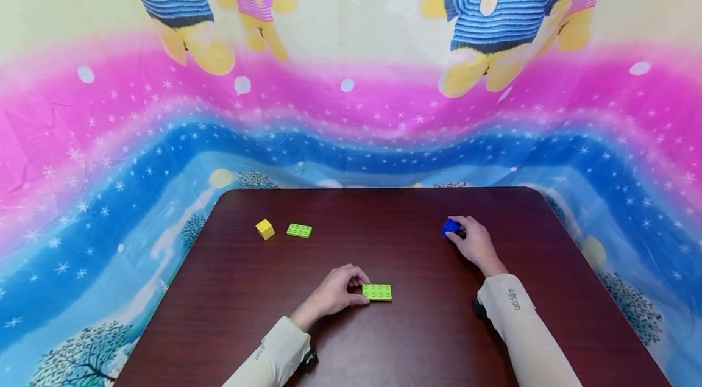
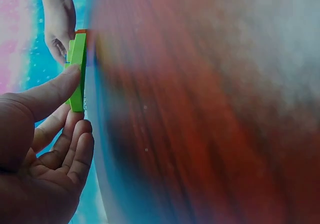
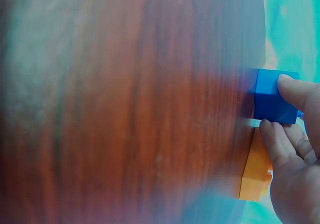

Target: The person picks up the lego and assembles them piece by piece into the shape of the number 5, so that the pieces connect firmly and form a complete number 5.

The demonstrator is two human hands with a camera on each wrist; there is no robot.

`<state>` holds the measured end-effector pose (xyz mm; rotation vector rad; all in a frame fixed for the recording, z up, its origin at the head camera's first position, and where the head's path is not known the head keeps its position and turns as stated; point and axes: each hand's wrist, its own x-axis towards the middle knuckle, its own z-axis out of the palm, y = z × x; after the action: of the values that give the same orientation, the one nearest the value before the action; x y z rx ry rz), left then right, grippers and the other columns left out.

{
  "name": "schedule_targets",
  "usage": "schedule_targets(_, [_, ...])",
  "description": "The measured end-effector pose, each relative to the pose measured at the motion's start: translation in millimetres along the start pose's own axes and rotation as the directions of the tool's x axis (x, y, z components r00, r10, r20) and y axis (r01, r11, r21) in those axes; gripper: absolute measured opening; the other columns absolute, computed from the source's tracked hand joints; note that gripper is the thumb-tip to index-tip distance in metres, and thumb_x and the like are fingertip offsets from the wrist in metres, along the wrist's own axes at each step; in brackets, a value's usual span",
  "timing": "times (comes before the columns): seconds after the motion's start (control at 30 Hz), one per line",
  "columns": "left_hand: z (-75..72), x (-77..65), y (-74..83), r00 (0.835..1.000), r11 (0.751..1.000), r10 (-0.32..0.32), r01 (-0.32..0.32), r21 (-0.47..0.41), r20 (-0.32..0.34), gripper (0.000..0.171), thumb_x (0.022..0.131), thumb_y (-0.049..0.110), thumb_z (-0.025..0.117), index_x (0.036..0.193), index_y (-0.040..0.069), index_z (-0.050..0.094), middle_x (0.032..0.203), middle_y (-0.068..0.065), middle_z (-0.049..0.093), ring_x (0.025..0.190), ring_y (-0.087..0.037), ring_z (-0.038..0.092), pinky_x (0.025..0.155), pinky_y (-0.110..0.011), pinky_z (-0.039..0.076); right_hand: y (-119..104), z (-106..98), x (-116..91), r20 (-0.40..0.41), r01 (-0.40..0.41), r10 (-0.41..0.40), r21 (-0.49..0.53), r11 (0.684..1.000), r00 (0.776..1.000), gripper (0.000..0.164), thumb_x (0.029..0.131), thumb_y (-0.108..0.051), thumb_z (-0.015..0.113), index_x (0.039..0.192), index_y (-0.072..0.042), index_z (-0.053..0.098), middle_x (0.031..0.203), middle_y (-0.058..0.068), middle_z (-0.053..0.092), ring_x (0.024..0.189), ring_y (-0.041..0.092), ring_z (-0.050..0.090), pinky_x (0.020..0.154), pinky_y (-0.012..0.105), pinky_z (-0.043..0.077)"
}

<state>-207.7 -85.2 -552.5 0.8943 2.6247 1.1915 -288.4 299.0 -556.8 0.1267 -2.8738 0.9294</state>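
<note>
My left hand [image 1: 336,291] pinches a flat lime-green toy brick [image 1: 376,292] by its left end, thumb on the near side. Its studs face up in the head view. In the left wrist view the same brick [image 2: 78,81] is seen edge-on between thumb and fingers. Farther back on the right, my right hand [image 1: 476,245] holds a blue toy brick [image 1: 451,228] between thumb and fingers. Up close in the right wrist view, the blue brick [image 3: 276,96] has an orange brick [image 3: 254,171] next to it, partly behind the fingers; the hand hides that one in the head view.
On the dark wooden table [image 1: 356,234], a yellow brick [image 1: 265,229] and a second flat lime-green brick [image 1: 299,230] lie side by side at the back left. A patterned cloth [image 1: 351,100] with bears hangs behind the table's far edge.
</note>
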Motion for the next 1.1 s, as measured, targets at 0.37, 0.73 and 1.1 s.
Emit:
schedule_targets(0.37, [2.7, -0.6, -3.9, 1.0, 0.998, -0.001, 0.0, 0.055, 0.017, 0.03, 0.076, 0.013, 0.093, 0.099, 0.011, 0.073, 0.091, -0.001, 0.066, 0.086, -0.013, 0.062, 0.08, -0.024, 0.051, -0.2, -0.5, -1.0, 0.001, -0.002, 0.002, 0.007, 1.0, 1.0, 0.049, 0.102, -0.016, 0.067, 0.148, -0.004, 0.053, 0.131, 0.027, 0.057, 0.114, 0.044, 0.06, 0.099, 0.063, 0.051])
schedule_targets(0.73, [4.0, 1.9, -6.8, 1.0, 0.999, -0.017, 0.015, 0.045, 0.025, 0.032, 0.074, 0.014, 0.094, 0.098, 0.012, 0.074, 0.09, 0.002, 0.067, 0.084, -0.009, 0.06, 0.078, -0.022, 0.052, 1.9, 0.1, -0.6, -0.006, -0.003, 0.003, 0.014, 1.0, 1.0, 0.049, 0.102, -0.015, 0.067, 0.148, -0.004, 0.054, 0.132, 0.027, 0.057, 0.116, 0.044, 0.06, 0.1, 0.063, 0.051])
schedule_targets(1.1, [4.0, 2.0, -8.2, 0.998, 0.998, -0.058, 0.058, 0.013, 0.023, 0.031, 0.073, 0.013, 0.095, 0.097, 0.012, 0.074, 0.09, 0.002, 0.067, 0.084, -0.009, 0.061, 0.078, -0.023, 0.053, 1.8, 1.5, 0.2, -0.006, 0.0, 0.0, 0.007, 1.0, 1.0, 0.049, 0.101, -0.015, 0.067, 0.147, -0.004, 0.054, 0.132, 0.027, 0.057, 0.115, 0.045, 0.059, 0.099, 0.063, 0.052])
